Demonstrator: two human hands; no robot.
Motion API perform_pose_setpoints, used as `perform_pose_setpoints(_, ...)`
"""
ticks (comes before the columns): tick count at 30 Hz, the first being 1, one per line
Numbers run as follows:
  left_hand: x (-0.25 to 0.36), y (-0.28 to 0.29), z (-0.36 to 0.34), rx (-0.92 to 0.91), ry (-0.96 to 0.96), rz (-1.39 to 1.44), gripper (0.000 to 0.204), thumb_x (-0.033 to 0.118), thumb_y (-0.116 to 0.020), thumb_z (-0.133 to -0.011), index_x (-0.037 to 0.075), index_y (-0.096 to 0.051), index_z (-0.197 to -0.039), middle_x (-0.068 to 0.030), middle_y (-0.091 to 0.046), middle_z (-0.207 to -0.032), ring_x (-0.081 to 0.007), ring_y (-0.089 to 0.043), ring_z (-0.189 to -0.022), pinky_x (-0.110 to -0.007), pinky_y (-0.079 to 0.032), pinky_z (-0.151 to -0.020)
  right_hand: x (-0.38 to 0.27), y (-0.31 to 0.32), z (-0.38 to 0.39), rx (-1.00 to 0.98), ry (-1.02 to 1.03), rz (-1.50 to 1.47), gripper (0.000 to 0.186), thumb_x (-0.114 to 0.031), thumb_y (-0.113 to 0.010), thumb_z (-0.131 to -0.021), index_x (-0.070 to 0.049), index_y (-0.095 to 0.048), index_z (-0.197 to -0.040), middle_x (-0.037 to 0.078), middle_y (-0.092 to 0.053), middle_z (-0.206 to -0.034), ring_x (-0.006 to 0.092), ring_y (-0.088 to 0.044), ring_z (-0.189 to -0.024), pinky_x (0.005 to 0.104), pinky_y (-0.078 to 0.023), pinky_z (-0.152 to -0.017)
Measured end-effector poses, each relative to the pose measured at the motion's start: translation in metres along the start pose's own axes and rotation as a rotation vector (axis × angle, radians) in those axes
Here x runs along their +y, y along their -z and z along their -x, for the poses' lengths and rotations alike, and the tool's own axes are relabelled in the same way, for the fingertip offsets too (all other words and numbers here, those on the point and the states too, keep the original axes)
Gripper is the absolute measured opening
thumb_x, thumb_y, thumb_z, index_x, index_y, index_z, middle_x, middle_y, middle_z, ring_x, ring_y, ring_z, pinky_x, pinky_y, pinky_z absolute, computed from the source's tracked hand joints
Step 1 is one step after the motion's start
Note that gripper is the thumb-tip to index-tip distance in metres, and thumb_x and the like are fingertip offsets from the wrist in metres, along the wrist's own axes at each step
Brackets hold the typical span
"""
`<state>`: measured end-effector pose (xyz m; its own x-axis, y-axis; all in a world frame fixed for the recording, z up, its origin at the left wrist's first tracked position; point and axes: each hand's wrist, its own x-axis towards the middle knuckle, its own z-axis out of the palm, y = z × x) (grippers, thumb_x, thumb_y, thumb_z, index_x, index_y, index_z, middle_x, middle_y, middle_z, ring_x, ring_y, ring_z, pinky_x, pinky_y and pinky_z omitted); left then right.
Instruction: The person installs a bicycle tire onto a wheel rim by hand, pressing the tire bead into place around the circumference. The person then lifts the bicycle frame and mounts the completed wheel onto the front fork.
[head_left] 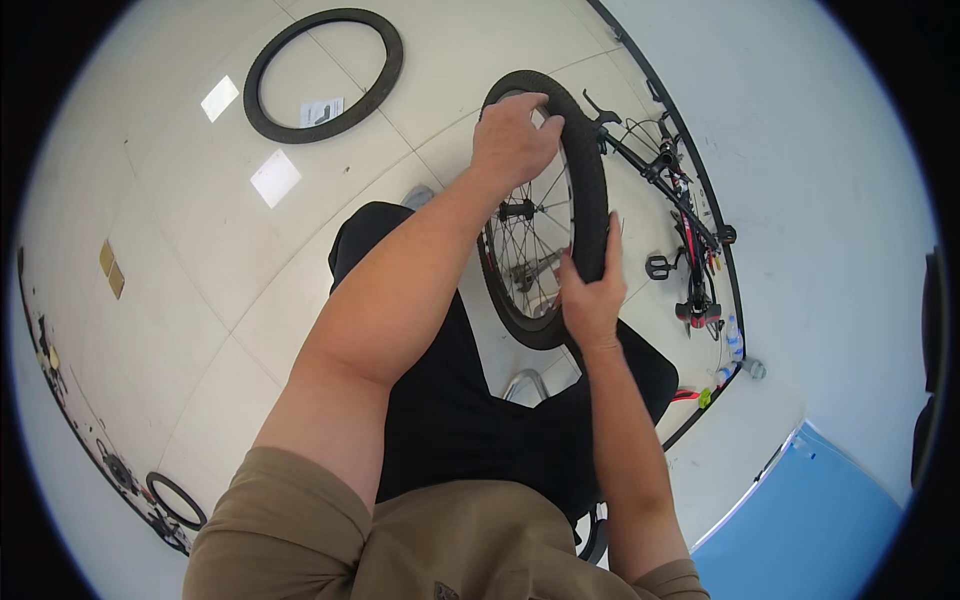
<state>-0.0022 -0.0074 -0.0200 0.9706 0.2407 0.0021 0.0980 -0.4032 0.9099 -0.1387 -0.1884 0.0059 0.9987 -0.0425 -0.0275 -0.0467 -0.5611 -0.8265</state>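
Observation:
A bicycle wheel (590,190) with a black knobbly tyre stands tilted between my knees, its spokes and hub facing left. My left hand (515,140) is at the wheel's upper part, with its fingers over the rim and the tyre's inner edge; some fingertips are hidden behind the hand. Lower down on the right side, my right hand (595,300) grips the tyre, thumb on the spoke side and fingers along the outer tread.
A loose black tyre (260,110) lies on the tiled floor at the far left, a printed sheet (322,112) inside its ring. To the right, a bicycle frame (690,230) rests along the wall, with plastic bottles (735,340) nearby. A blue panel (800,510) is at lower right.

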Motion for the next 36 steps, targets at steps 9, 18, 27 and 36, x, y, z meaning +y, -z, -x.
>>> perform_pose_setpoints(9, 0.007, 0.019, -0.002, 0.065, 0.095, 0.144, 0.048, 0.033, -0.067, -0.092, -0.001, -0.069, -0.126, -0.019, -0.074, -0.115, -0.0303, -0.071, -0.108, -0.038, -0.053, -0.098, -0.05, 0.001, -0.002, -0.07, -0.016, 0.171, 0.081, 0.0, -0.064, -0.088, -0.008, -0.03, -0.161, 0.021, -0.068, -0.112, 0.0289, -0.069, -0.081, 0.0367, -0.056, -0.075)
perform_pose_setpoints(18, 0.004, 0.008, -0.006, 0.048, 0.118, 0.161, 0.045, 0.032, -0.067, -0.091, 0.001, -0.07, -0.124, -0.0188, -0.074, -0.116, -0.0324, -0.069, -0.11, -0.04, -0.052, -0.099, -0.028, -0.006, -0.01, -0.118, -0.084, 0.056, 0.08, -0.002, -0.064, -0.09, -0.009, -0.028, -0.161, 0.022, -0.07, -0.109, 0.0276, -0.067, -0.08, 0.0357, -0.055, -0.077)
perform_pose_setpoints(27, 0.003, 0.021, -0.004, 0.119, 0.064, 0.154, 0.045, 0.03, -0.068, -0.091, -0.001, -0.07, -0.123, -0.0195, -0.076, -0.106, -0.0287, -0.073, -0.1, -0.037, -0.055, -0.092, -0.115, 0.039, 0.0, -0.065, -0.082, 0.049, 0.078, 0.006, -0.064, -0.091, -0.013, -0.035, -0.16, 0.009, -0.067, -0.106, 0.011, -0.061, -0.071, 0.0261, -0.054, -0.063)
perform_pose_setpoints(36, 0.003, 0.016, -0.004, 0.134, 0.11, 0.207, 0.041, 0.026, -0.067, -0.092, -0.003, -0.07, -0.121, -0.018, -0.075, -0.111, -0.0264, -0.071, -0.105, -0.035, -0.053, -0.097, -0.001, -0.016, -0.007, -0.077, 0.151, 0.213, 0.08, -0.007, -0.064, -0.09, -0.007, -0.025, -0.16, 0.028, -0.068, -0.116, 0.0458, -0.068, -0.085, 0.0456, -0.055, -0.076)
